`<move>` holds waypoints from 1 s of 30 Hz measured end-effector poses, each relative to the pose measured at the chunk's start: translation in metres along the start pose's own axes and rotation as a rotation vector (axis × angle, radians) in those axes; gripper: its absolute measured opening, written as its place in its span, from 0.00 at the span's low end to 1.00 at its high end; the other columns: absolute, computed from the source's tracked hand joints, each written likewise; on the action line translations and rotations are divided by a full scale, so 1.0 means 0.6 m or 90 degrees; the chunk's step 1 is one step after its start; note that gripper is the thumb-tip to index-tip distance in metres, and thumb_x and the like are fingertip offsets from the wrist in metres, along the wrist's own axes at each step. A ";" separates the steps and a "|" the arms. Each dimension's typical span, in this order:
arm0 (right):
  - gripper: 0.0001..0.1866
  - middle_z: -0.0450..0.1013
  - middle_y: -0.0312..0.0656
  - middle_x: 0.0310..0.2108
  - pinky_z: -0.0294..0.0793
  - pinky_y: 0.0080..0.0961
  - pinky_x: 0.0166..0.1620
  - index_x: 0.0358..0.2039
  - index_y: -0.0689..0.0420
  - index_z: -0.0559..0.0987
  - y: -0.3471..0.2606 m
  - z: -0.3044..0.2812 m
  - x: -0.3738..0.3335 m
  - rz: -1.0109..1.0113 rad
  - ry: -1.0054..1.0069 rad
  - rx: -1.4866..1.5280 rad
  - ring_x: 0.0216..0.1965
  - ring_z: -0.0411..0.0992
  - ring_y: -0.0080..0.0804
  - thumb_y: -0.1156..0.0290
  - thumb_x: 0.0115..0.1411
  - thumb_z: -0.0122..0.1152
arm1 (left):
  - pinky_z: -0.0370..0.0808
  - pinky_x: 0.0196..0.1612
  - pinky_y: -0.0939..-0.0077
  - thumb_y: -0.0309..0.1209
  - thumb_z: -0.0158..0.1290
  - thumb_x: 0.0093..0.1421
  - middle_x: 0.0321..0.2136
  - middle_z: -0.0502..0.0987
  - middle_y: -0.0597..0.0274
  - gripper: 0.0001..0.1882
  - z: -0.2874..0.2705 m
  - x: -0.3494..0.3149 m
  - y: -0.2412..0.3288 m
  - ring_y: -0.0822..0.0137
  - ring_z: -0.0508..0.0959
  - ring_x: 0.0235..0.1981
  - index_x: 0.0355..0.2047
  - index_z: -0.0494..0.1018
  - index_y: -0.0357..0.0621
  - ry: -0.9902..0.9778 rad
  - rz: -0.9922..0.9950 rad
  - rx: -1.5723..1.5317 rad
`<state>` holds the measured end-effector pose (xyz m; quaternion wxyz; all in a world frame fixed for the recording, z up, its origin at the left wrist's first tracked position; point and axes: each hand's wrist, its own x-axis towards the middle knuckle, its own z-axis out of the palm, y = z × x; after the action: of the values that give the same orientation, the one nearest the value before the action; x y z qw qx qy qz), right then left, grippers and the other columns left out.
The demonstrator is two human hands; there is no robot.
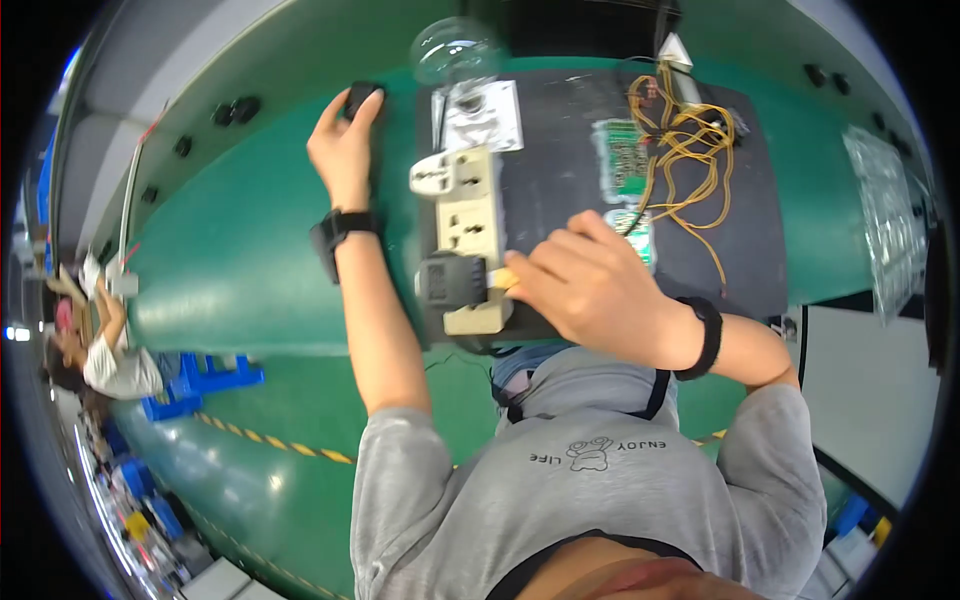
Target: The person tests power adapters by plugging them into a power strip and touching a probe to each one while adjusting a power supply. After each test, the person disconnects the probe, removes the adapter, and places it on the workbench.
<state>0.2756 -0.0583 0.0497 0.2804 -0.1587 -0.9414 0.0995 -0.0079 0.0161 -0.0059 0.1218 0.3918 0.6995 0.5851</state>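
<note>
Right hand (pixel 590 290) pinched a yellow plug (pixel 503 278) at the socket strip's (pixel 468 235) near end; strip ran lengthwise away. Left hand (pixel 345 140), far-left, closed over a black block (pixel 360 100).

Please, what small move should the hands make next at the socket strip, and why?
Probably the left hand should lift the small black piece it touches and bring it to the beige socket strip. The right hand already steadies the strip's near end, beside a black plug.

Cream socket strip (pixel 468 235) lying lengthwise on dark mat, black adapter (pixel 450 280) plugged in — small black object (pixel 360 100) on green table
</note>
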 end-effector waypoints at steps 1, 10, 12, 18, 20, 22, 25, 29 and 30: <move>0.15 0.70 0.35 0.25 0.62 0.27 0.36 0.35 0.61 0.76 0.003 -0.001 -0.003 0.005 0.008 0.006 0.28 0.68 0.30 0.70 0.46 0.64 | 0.60 0.21 0.85 0.38 0.65 0.46 0.14 0.64 0.75 0.26 -0.002 0.003 -0.007 0.81 0.60 0.16 0.42 0.75 0.33 -0.005 0.014 0.026; 0.30 0.67 0.46 0.51 0.65 0.28 0.52 0.48 0.57 0.73 0.245 -0.203 -0.113 0.396 0.039 -0.215 0.51 0.65 0.44 0.90 0.42 0.42 | 0.70 0.42 0.80 0.32 0.58 0.55 0.43 0.76 0.55 0.30 0.028 -0.003 -0.002 0.73 0.75 0.39 0.57 0.63 0.42 -0.143 0.063 -0.033; 0.35 0.63 0.40 0.57 0.63 0.28 0.54 0.55 0.55 0.67 0.286 -0.216 -0.138 0.497 -0.022 0.041 0.57 0.62 0.35 0.90 0.42 0.46 | 0.64 0.55 0.67 0.36 0.58 0.54 0.60 0.59 0.50 0.37 0.033 -0.004 -0.002 0.60 0.64 0.58 0.62 0.55 0.46 -0.168 0.130 0.060; 0.27 0.67 0.36 0.47 0.68 0.20 0.47 0.49 0.60 0.69 0.293 -0.207 -0.143 0.569 -0.116 0.165 0.45 0.67 0.22 0.89 0.45 0.51 | 0.66 0.52 0.65 0.39 0.58 0.52 0.60 0.55 0.50 0.34 0.029 -0.005 -0.019 0.55 0.62 0.57 0.59 0.60 0.52 -0.092 0.137 0.120; 0.26 0.67 0.36 0.45 0.68 0.18 0.39 0.47 0.59 0.69 0.284 -0.214 -0.145 0.614 -0.121 0.139 0.39 0.69 0.22 0.90 0.45 0.49 | 0.67 0.51 0.65 0.39 0.58 0.52 0.58 0.56 0.51 0.33 0.027 -0.007 -0.018 0.56 0.63 0.56 0.58 0.61 0.52 -0.091 0.126 0.115; 0.26 0.68 0.35 0.41 0.68 0.16 0.24 0.44 0.56 0.70 0.278 -0.223 -0.147 0.701 -0.123 0.085 0.27 0.73 0.20 0.91 0.44 0.45 | 0.68 0.50 0.66 0.39 0.58 0.53 0.57 0.58 0.52 0.31 0.027 -0.007 -0.016 0.57 0.63 0.55 0.57 0.62 0.51 -0.084 0.114 0.109; 0.27 0.67 0.36 0.42 0.65 0.12 0.19 0.46 0.55 0.67 0.261 -0.227 -0.155 0.705 -0.145 0.175 0.24 0.74 0.20 0.88 0.43 0.42 | 0.68 0.48 0.66 0.39 0.58 0.53 0.56 0.58 0.53 0.30 0.033 -0.009 -0.015 0.58 0.65 0.53 0.56 0.63 0.51 -0.071 0.116 0.111; 0.18 0.65 0.37 0.45 0.69 0.14 0.22 0.41 0.57 0.66 0.262 -0.236 -0.175 0.671 -0.160 0.253 0.23 0.71 0.19 0.82 0.47 0.50 | 0.69 0.46 0.67 0.38 0.58 0.52 0.54 0.59 0.54 0.30 0.034 -0.012 -0.016 0.59 0.66 0.51 0.55 0.64 0.51 -0.062 0.109 0.100; 0.15 0.64 0.37 0.46 0.70 0.15 0.22 0.39 0.57 0.66 0.259 -0.236 -0.176 0.669 -0.171 0.251 0.21 0.69 0.18 0.78 0.50 0.54 | 0.69 0.46 0.68 0.38 0.58 0.52 0.54 0.60 0.54 0.30 0.034 -0.012 -0.018 0.59 0.67 0.50 0.55 0.64 0.51 -0.061 0.109 0.095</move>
<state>0.4763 0.0628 0.0709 0.0955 -0.5356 -0.7272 0.4186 0.0051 0.0257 -0.0234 0.0753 0.4855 0.6987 0.5200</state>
